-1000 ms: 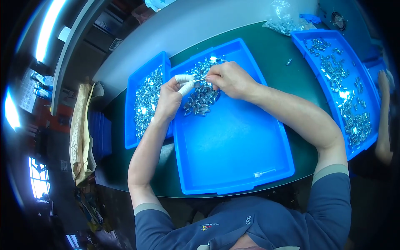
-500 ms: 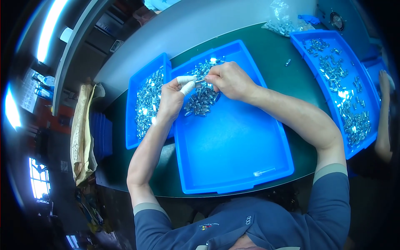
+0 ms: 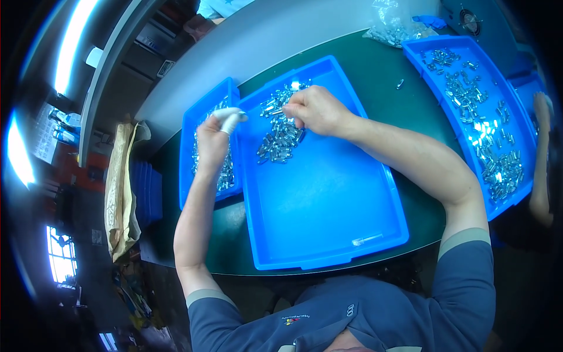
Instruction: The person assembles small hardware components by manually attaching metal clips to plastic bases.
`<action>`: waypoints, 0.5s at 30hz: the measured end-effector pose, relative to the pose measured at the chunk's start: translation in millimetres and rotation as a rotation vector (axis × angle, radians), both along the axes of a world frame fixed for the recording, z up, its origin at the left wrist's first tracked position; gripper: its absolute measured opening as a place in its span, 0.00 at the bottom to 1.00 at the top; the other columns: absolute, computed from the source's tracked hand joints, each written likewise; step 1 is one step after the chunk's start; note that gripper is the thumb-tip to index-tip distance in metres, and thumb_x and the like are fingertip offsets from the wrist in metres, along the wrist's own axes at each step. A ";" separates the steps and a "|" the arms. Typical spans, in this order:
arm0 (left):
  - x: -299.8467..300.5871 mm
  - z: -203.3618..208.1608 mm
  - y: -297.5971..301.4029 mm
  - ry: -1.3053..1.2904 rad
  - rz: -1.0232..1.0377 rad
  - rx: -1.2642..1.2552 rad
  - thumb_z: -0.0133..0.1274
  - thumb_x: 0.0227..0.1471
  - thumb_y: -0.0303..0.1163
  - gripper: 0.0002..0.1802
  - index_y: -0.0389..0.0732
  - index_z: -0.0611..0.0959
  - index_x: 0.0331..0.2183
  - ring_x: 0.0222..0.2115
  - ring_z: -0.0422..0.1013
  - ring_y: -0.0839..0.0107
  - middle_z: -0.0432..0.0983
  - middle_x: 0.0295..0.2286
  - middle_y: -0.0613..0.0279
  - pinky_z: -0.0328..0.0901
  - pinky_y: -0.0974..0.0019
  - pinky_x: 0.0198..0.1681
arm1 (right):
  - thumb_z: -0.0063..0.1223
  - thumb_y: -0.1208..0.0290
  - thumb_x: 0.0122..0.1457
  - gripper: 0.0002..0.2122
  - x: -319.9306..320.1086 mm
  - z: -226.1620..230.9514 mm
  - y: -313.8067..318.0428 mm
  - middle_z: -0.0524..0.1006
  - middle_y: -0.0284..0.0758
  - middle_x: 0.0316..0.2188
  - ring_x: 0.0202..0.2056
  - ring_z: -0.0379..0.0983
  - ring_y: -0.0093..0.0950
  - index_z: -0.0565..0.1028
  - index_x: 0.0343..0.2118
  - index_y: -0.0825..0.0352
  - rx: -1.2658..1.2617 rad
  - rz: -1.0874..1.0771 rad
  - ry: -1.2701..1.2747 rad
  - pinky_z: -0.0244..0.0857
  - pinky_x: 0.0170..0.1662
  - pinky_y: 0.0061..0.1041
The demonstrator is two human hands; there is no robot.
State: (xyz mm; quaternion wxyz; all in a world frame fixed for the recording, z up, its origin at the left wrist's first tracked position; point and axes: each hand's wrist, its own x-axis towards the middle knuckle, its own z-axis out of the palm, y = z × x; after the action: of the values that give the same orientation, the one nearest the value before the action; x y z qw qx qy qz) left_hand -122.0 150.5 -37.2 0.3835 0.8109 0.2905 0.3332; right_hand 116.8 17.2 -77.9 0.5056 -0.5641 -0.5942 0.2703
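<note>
My left hand (image 3: 213, 141), with white covers on thumb and forefinger, hovers over the right side of the left blue tray (image 3: 185, 170). Its fingertips are pinched together, with a small shiny metal part (image 3: 243, 115) just showing at the tips. Above the far part of the middle blue tray (image 3: 316, 205), my right hand (image 3: 321, 111) is closed in a pinch; what its fingertips hold, if anything, is hidden. Loose small metal parts (image 3: 280, 141) lie in a heap below and beside it. More metal parts (image 3: 225, 176) fill the left tray, partly covered by my left hand and forearm.
A third blue tray (image 3: 437, 88) with scattered metal parts stands on the right. Behind it lie a clear bag of parts (image 3: 392, 32) and a blue glove-like item (image 3: 431, 22). One part (image 3: 400, 84) rests on the green tabletop (image 3: 375, 64). Another person's arm (image 3: 541, 158) is at far right.
My hands have parted. The left one moved left, from the middle tray to over the left tray's edge, while the right stayed nearly in place above the heap.
</note>
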 end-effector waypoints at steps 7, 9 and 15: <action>-19.0 8.2 14.6 0.383 0.217 0.754 0.66 0.47 0.29 0.18 0.38 0.84 0.42 0.48 0.73 0.53 0.79 0.44 0.50 0.66 0.55 0.52 | 0.54 0.63 0.62 0.15 2.5 0.5 1.4 0.80 0.37 0.20 0.23 0.77 0.30 0.79 0.23 0.69 0.000 -0.039 0.044 0.70 0.30 0.36; -1.4 -1.9 -13.2 0.516 -0.026 0.746 0.68 0.44 0.31 0.12 0.39 0.87 0.34 0.43 0.75 0.53 0.81 0.39 0.52 0.66 0.55 0.51 | 0.51 0.63 0.65 0.15 5.1 -3.8 3.1 0.78 0.34 0.19 0.21 0.73 0.21 0.80 0.28 0.70 0.013 -0.012 0.003 0.68 0.27 0.26; 14.7 -21.0 -22.5 0.651 -0.108 0.708 0.67 0.44 0.34 0.09 0.40 0.87 0.28 0.35 0.74 0.55 0.80 0.28 0.55 0.64 0.53 0.45 | 0.52 0.63 0.65 0.16 -0.9 3.2 -1.2 0.78 0.34 0.18 0.22 0.74 0.21 0.79 0.25 0.71 -0.017 -0.001 -0.001 0.68 0.27 0.26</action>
State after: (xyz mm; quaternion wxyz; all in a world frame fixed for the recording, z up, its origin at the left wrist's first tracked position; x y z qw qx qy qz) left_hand -107.3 128.0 -58.2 -0.0100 0.9676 0.2217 0.1203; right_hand 115.9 15.9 -74.7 0.5008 -0.5689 -0.5917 0.2748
